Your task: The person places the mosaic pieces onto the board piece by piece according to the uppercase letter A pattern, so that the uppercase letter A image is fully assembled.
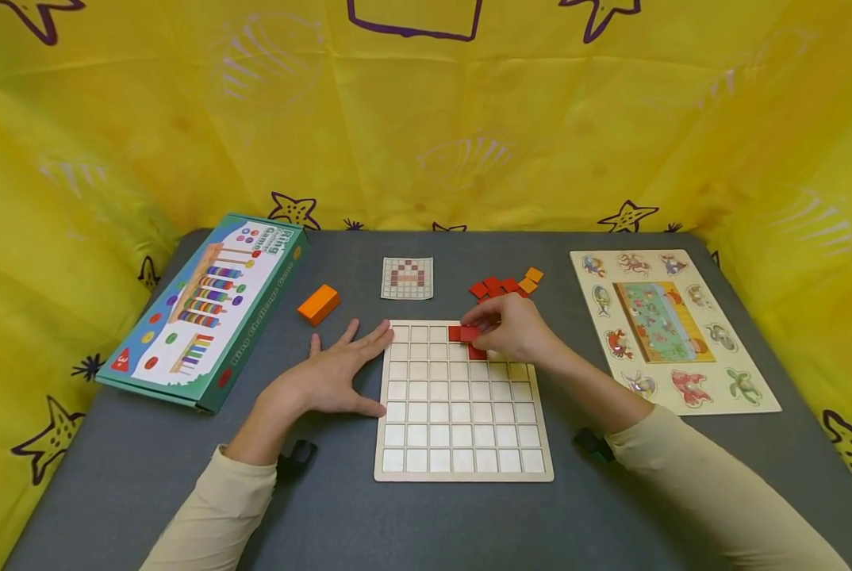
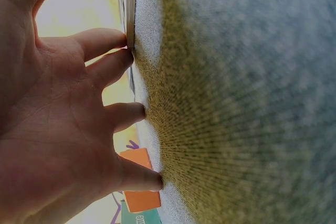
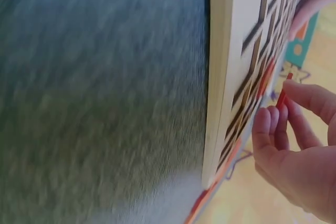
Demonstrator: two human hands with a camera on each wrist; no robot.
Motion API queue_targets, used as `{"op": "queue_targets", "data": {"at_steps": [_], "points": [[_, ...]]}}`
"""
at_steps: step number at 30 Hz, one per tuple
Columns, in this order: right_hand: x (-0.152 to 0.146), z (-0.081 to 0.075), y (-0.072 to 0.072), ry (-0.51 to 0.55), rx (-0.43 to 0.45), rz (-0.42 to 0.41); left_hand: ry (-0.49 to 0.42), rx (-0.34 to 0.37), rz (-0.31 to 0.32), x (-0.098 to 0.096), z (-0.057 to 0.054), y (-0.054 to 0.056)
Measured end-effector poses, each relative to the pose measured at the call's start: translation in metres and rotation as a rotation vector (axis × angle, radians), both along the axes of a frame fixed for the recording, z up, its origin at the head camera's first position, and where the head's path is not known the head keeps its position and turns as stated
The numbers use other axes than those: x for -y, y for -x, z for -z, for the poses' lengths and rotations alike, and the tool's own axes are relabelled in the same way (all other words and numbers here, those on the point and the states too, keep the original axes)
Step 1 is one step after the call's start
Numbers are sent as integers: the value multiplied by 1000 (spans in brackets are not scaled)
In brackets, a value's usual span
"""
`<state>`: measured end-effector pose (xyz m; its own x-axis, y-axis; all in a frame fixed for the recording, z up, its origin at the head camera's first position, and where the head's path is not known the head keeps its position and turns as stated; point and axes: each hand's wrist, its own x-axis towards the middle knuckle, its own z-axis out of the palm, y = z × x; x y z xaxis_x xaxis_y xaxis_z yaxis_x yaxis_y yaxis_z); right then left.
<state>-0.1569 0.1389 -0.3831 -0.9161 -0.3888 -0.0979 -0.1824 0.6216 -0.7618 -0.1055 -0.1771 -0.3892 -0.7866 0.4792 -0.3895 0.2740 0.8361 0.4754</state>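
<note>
pale sleeves [image 1: 729, 484], grid board [image 1: 460, 411] between game box [image 1: 205, 309] and puzzle [image 1: 665, 321]

Room between the sleeves [image 1: 215, 507], up to the grid board [image 1: 463, 477]
The right forearm [image 1: 597, 379] bars the gap toward the puzzle board [image 1: 660, 377].

head: above table [image 1: 340, 519], forward-down, farthest | 2 wrist cams: low, close, sideways | head, right wrist share grid board [image 1: 459, 411]
</note>
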Motion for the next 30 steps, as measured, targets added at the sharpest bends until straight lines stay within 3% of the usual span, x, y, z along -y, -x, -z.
{"op": "queue_targets", "data": {"at_steps": [12,30], "points": [[25,2,-6,-2,18,-73,13,6,-1,0,0,0],[43,1,-7,-93,43,-94,9,3,-3,0,-1,-1]]}}
